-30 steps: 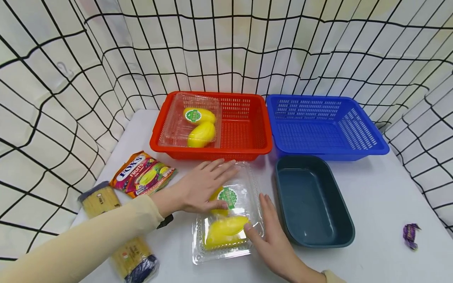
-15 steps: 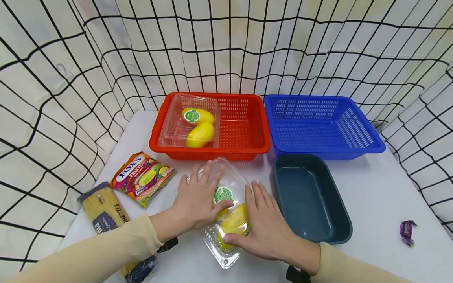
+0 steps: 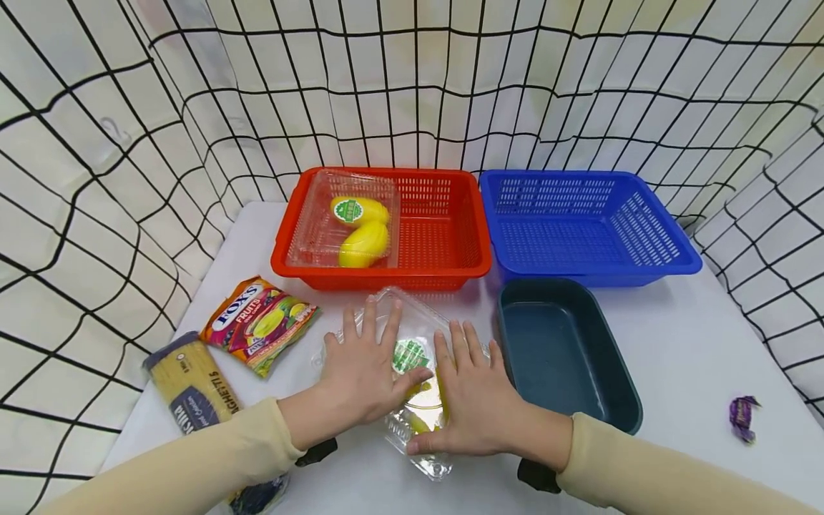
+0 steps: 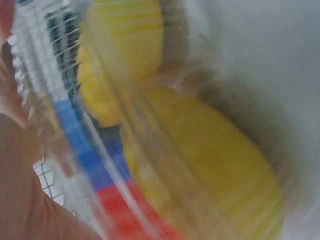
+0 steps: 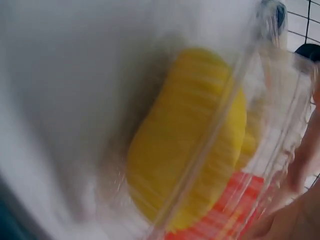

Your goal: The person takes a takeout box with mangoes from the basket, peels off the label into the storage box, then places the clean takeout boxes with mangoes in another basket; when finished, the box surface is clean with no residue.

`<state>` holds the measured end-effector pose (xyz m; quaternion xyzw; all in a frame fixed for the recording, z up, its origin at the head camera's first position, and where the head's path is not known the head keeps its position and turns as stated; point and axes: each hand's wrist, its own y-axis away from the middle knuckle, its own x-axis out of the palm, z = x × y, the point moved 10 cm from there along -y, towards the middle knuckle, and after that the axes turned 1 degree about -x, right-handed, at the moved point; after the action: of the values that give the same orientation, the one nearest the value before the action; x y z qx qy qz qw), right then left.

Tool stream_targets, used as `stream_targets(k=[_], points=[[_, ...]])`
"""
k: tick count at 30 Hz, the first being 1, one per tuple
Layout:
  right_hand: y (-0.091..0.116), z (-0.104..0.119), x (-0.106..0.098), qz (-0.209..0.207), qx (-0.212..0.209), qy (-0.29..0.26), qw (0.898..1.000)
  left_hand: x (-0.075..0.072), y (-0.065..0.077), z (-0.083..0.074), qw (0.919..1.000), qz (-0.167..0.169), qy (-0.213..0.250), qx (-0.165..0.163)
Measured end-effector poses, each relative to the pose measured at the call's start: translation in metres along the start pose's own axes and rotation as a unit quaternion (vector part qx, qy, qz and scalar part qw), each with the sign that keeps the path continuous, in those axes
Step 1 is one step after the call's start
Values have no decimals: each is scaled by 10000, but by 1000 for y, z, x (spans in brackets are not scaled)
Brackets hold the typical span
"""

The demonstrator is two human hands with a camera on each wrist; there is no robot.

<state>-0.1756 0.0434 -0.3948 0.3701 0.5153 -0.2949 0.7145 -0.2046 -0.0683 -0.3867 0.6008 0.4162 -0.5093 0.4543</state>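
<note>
A clear plastic clamshell box (image 3: 421, 318) with yellow mangoes inside lies tilted at an angle on the white table, a green-and-white sticker (image 3: 410, 355) showing through its lid. My left hand (image 3: 360, 368) lies spread over its left side, fingers straight and pointing away from me. Over the right side, my right hand (image 3: 476, 400) rests flat with its fingers extended and thumb across the near end. Through the plastic, the left wrist view has a mango (image 4: 215, 160) close up, and the right wrist view has another mango (image 5: 185, 140). Both palms hide much of the box.
Behind stand a red basket (image 3: 444, 273) holding another clamshell of mangoes (image 3: 363, 244) and a blue basket (image 3: 599, 272). A dark teal tray (image 3: 566, 357) is close right. Left lie a Fox's candy bag (image 3: 257, 325) and spaghetti pack (image 3: 196, 386); far right, a purple wrapped candy (image 3: 743, 418).
The clamshell has turned, its near end swinging right and its far end left. My left hand has slid left over it, and my right hand has come from its edge onto the lid.
</note>
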Motion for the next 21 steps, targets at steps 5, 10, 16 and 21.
stream_targets(k=[5,10,16,21], points=[[-6,-7,-4,453,-433,-49,9980,-4,8,3,9971,157,124,729],[-14,-17,-10,768,-966,-282,9919,-3,12,6,9888,439,370,1377],[-21,-30,-17,1122,-1485,-470,9814,2,11,7,9818,669,442,1723],[-23,-33,-19,1143,-1769,-558,9760,2,9,8,9814,718,282,1756]])
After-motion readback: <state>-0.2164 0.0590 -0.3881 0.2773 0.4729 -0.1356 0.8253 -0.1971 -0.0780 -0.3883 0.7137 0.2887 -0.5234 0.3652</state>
